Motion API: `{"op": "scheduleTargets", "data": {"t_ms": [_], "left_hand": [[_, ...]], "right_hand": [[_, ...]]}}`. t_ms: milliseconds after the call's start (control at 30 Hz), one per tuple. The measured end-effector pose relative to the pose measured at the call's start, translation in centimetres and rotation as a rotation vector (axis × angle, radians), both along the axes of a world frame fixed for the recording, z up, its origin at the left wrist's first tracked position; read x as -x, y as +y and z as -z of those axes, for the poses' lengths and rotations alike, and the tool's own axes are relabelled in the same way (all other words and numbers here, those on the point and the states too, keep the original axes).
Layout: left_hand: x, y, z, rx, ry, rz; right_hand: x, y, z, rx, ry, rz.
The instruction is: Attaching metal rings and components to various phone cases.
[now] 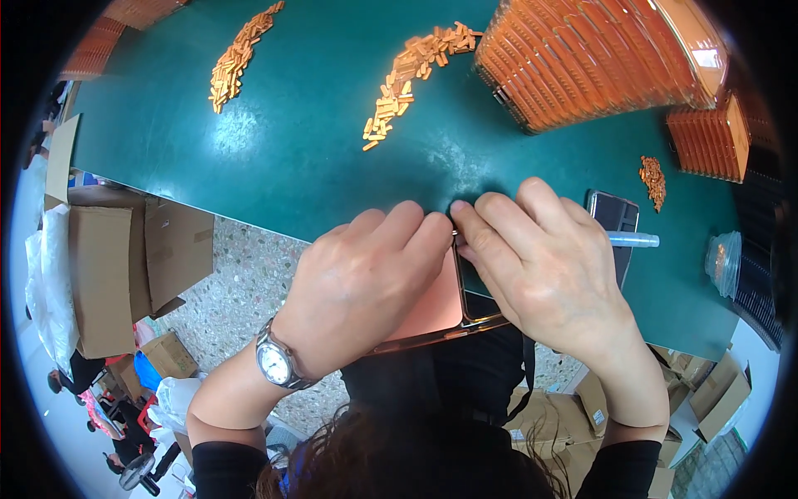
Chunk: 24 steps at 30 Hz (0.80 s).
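Note:
My left hand (366, 262) and my right hand (544, 262) meet at the table's near edge, fingers bent and fingertips almost touching. Under them is a shallow amber-edged case (445, 333) with a pink panel (436, 303) on its left and a dark part on its right. My left hand closes over the pink side. The right thumb and forefinger pinch at the case's far edge; what lies between them is hidden. A pale blue pen-like tube (636, 239) sticks out past my right hand; whether that hand grips it, I cannot tell. Behind it lies a dark flat phone-like thing (613, 212).
Small golden pieces lie on the green table (316, 166) in a left pile (237, 62) and a middle pile (411, 71). Amber cases (594, 62) stand stacked at far right, near copper bits (652, 181) and a clear jar (725, 262). Cardboard boxes (108, 266) are at left.

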<state>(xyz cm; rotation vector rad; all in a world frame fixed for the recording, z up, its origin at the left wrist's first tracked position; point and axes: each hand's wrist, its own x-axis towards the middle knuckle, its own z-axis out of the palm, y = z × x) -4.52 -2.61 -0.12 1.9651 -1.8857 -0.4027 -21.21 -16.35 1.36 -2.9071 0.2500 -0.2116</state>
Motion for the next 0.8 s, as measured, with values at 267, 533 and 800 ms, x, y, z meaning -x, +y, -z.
{"op": "scheduleTargets", "data": {"t_ms": [267, 533, 800], "left_hand": [[-0.3, -0.5, -0.2, -0.014, 0.091, -0.039], [-3.3, 1.9, -0.8, -0.017, 0.239, -0.104], [-3.6, 2.7, 0.1, 0.103, 0.248, -0.021]], "right_hand": [[-1.2, 1.0, -0.3, -0.077, -0.010, 0.129], [-4.6, 0.5, -3.8, -0.522, -0.140, 0.169], [-19.1, -1.3, -1.3, -0.444, -0.145, 0.133]]}}
